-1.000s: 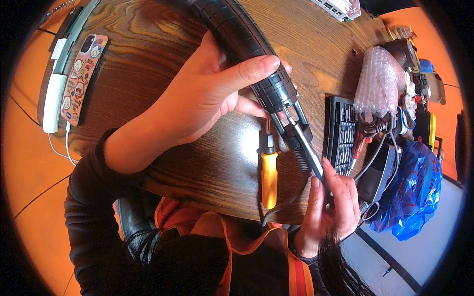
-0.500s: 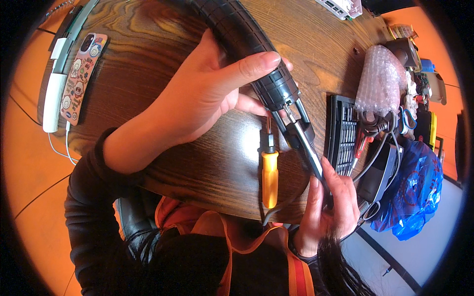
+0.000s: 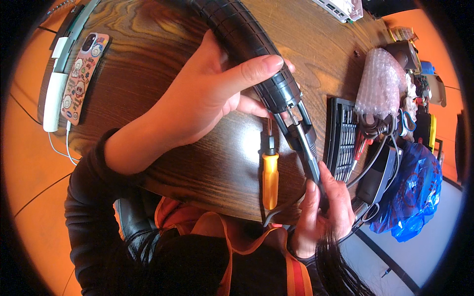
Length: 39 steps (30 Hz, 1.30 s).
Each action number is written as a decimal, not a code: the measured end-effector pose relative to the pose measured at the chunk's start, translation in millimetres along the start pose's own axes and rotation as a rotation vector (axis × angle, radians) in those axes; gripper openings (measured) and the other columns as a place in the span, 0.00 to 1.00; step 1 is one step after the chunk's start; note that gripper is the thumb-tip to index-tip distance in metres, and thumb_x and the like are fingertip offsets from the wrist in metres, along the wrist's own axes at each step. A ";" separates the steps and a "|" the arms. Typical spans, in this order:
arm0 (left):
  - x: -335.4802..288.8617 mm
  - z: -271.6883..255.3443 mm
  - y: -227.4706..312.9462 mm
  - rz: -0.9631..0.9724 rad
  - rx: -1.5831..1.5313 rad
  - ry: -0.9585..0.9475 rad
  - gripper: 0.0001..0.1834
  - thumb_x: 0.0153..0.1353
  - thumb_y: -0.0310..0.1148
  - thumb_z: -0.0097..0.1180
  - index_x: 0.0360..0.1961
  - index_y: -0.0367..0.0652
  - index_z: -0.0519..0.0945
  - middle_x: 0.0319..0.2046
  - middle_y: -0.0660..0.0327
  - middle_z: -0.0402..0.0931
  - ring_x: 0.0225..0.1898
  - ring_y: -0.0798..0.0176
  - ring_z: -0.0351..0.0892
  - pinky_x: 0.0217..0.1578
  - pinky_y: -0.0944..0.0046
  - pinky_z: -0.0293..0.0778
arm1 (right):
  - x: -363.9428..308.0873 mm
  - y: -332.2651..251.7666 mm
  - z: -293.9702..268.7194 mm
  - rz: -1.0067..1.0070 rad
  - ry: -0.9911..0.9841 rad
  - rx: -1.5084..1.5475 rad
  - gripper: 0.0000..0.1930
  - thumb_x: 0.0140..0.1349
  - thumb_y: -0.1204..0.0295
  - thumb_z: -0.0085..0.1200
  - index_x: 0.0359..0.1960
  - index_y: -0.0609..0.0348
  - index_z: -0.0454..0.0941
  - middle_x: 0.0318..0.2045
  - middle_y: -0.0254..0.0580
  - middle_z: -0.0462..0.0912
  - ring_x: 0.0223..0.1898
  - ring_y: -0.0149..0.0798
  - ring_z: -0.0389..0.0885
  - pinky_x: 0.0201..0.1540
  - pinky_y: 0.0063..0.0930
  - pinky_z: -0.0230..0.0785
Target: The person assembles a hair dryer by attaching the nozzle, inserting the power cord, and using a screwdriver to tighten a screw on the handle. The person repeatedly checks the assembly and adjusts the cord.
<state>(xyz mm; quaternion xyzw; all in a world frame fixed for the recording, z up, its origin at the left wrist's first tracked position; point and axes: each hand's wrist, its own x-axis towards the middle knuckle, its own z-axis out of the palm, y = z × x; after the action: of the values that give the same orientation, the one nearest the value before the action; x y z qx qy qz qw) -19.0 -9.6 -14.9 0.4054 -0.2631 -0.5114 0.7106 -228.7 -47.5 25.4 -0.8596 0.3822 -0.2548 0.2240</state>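
Observation:
My left hand (image 3: 197,93) is wrapped around a long black cylindrical device (image 3: 247,37) with a grid-ridged barrel, its thumb across the top. Below the barrel the device's casing opens into a gap with thin metal and black rods. In my right hand (image 3: 328,212) is a slim screwdriver (image 3: 307,150) with a shiny shaft, pinched by thumb and fingers near its dark handle. The shaft's tip reaches into that gap; the exact contact point is too small to tell. On the table between my hands lies a second screwdriver (image 3: 270,180) with a yellow handle.
A black bit case (image 3: 341,138) sits right of the device, beside a bubble-wrapped bundle (image 3: 377,81) and a blue plastic bag (image 3: 412,190). Left are a patterned phone (image 3: 81,84) and a white bar (image 3: 54,103) with a cable. A grey cord (image 3: 284,208) runs over the table's front edge.
The device has shifted very slightly right and down in my left hand. My right hand and its screwdriver have moved a little, with the fingers slightly lower on the tool.

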 end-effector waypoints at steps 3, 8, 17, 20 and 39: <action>0.3 -1.2 -0.9 0.026 -0.065 -0.024 0.20 0.63 0.38 0.44 0.55 0.48 0.58 0.47 0.46 0.69 0.49 0.42 0.72 0.43 0.42 0.73 | -2.4 1.8 -0.9 0.037 -0.034 0.067 0.19 0.44 0.83 0.60 0.42 0.63 0.79 0.21 0.42 0.78 0.19 0.31 0.73 0.24 0.19 0.66; 2.3 -2.8 -1.5 0.073 -0.232 -0.070 0.22 0.64 0.42 0.42 0.57 0.51 0.55 0.46 0.42 0.68 0.49 0.38 0.70 0.46 0.40 0.70 | -3.9 9.1 -5.0 0.050 -0.095 0.254 0.18 0.46 0.83 0.58 0.42 0.66 0.78 0.31 0.53 0.81 0.28 0.36 0.81 0.32 0.20 0.71; -0.2 2.2 -9.0 0.109 -0.110 -0.034 0.19 0.66 0.39 0.38 0.56 0.49 0.57 0.46 0.45 0.69 0.50 0.41 0.70 0.49 0.44 0.68 | 7.7 20.7 -3.2 -0.110 -0.090 0.349 0.19 0.46 0.83 0.55 0.44 0.64 0.78 0.18 0.43 0.75 0.18 0.27 0.70 0.22 0.16 0.62; 0.2 3.6 -10.1 0.112 -0.104 0.015 0.17 0.66 0.40 0.38 0.54 0.47 0.59 0.46 0.47 0.69 0.50 0.44 0.71 0.50 0.45 0.68 | 11.8 21.1 2.7 -0.166 -0.006 0.288 0.19 0.42 0.85 0.58 0.41 0.63 0.80 0.13 0.36 0.69 0.13 0.24 0.62 0.18 0.16 0.55; -9.2 8.5 -4.7 0.218 -0.104 -0.069 0.24 0.64 0.41 0.44 0.55 0.42 0.54 0.47 0.46 0.68 0.49 0.42 0.71 0.52 0.42 0.65 | 21.7 24.2 -23.4 0.337 -0.428 0.945 0.16 0.54 0.81 0.55 0.45 0.65 0.68 0.24 0.28 0.70 0.26 0.19 0.66 0.32 0.14 0.59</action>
<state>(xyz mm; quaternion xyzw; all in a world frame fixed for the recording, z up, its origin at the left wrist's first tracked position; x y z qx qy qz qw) -31.3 -4.2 -13.9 0.3192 -0.3030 -0.4574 0.7727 -243.6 -83.3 35.1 -0.6247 0.3045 -0.1787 0.6964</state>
